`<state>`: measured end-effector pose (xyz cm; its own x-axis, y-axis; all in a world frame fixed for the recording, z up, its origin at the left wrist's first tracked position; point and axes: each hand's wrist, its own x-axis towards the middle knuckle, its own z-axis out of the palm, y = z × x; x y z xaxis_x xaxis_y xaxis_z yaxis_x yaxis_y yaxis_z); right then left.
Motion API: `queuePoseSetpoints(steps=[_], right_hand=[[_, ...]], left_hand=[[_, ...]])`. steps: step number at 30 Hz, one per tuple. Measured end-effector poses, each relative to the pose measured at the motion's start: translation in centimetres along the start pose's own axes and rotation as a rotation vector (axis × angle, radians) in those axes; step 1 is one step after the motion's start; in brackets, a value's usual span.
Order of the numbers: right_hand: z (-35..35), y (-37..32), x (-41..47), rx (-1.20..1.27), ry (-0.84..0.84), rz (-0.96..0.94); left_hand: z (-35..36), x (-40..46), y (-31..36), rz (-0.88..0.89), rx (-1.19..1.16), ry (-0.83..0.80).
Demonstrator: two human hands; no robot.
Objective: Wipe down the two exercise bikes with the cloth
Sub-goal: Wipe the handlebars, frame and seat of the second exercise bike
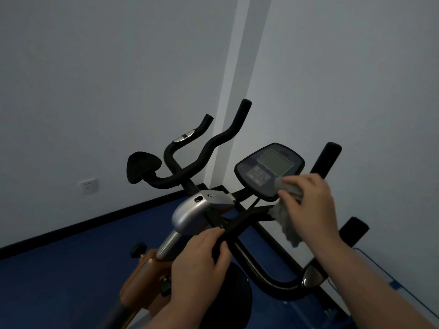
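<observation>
The left hand [202,260] is nearest the camera, low in the middle of the head view, its fingers and thumb curled round a black handlebar [249,260] of the near exercise bike [190,213]. That bar runs down and to the right, bends, and comes up again past a small silver pad [311,276] under the right forearm. The right hand [308,205] is higher and to the right, gripping a bunched grey cloth [285,217]; the upper part of the cloth is pressed against the lower right edge of the bike's console [269,170], while a loose tail hangs down below the hand. The console is a dark oval panel with a pale square screen and a block of buttons beside it. To its left sits a silver housing [192,210] on a metal post, with an orange-brown frame [142,281] and a black knob [137,250] below. Further back, a second set of curved black handlebars [206,148] and a black saddle [142,169] stand near the corner of the white walls. A wall socket [88,185] shows on the left wall above the black skirting, and the floor [59,269] is blue.
</observation>
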<state>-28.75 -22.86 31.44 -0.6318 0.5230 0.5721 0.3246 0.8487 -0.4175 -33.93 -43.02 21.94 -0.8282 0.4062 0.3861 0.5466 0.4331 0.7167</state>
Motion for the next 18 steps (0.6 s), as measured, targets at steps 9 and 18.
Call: queuePoseSetpoints(steps=[9, 18], right_hand=[[1.3, 0.4, -1.8, -0.001, -0.049, 0.176], [0.4, 1.5, 1.1, -0.107, 0.166, 0.144]], left_hand=[[0.0, 0.1, -0.5, 0.008, -0.035, -0.038], [0.2, 0.2, -0.6, 0.005, -0.056, -0.065]])
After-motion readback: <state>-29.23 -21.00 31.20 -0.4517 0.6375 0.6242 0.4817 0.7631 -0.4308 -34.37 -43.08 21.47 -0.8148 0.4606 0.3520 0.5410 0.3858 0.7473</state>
